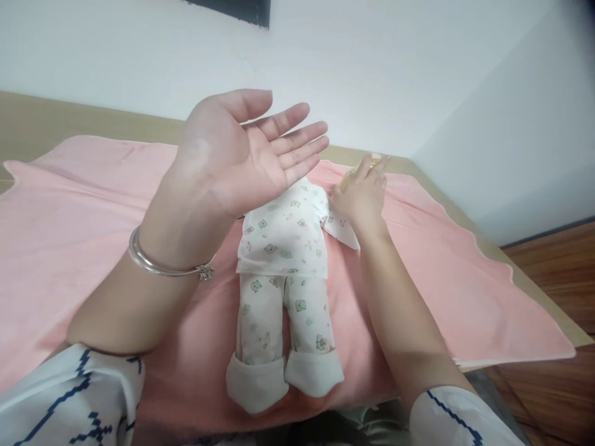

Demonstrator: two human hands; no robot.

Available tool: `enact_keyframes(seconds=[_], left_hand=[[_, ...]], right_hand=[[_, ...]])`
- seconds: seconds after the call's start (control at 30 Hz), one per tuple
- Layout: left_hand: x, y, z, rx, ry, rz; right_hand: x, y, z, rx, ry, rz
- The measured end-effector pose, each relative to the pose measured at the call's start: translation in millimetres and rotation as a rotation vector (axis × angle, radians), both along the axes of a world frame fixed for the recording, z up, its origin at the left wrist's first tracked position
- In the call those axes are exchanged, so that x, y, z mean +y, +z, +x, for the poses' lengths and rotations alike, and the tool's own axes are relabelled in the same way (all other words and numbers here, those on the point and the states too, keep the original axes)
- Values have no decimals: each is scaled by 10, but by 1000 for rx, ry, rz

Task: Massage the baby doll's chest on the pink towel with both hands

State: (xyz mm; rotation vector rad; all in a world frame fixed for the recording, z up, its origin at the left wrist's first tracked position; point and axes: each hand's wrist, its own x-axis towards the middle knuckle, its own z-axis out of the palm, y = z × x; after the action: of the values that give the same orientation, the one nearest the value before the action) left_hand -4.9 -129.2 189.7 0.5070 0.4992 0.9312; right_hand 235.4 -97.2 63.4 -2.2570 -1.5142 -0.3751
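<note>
A small doll or baby outfit in white printed cloth (283,248) lies face up on a pink towel (69,235), its cuffed legs toward me. My left hand (242,155) is raised above its upper part, palm up, fingers stretched out and holding nothing; a silver bracelet (158,263) is on that wrist. My right hand (362,189) rests palm down at the outfit's right sleeve, fingers extended and touching the cloth. The top of the outfit is hidden behind my left hand.
The pink towel covers a beige table (46,118) set against a white wall (372,62). Wooden floor (558,279) shows to the right, beyond the table's edge. A dark frame (242,9) hangs on the wall at the top.
</note>
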Motion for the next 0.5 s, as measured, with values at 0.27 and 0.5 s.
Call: enact_keyframes(seconds=[0.27,0.5], left_hand=[[8,-117,142,48,-68,-4],[8,-285,305,114,12,-30]], right_hand=[[-138,167,-396,33,-140,-305],[-358,462,-633,285,237,-62]])
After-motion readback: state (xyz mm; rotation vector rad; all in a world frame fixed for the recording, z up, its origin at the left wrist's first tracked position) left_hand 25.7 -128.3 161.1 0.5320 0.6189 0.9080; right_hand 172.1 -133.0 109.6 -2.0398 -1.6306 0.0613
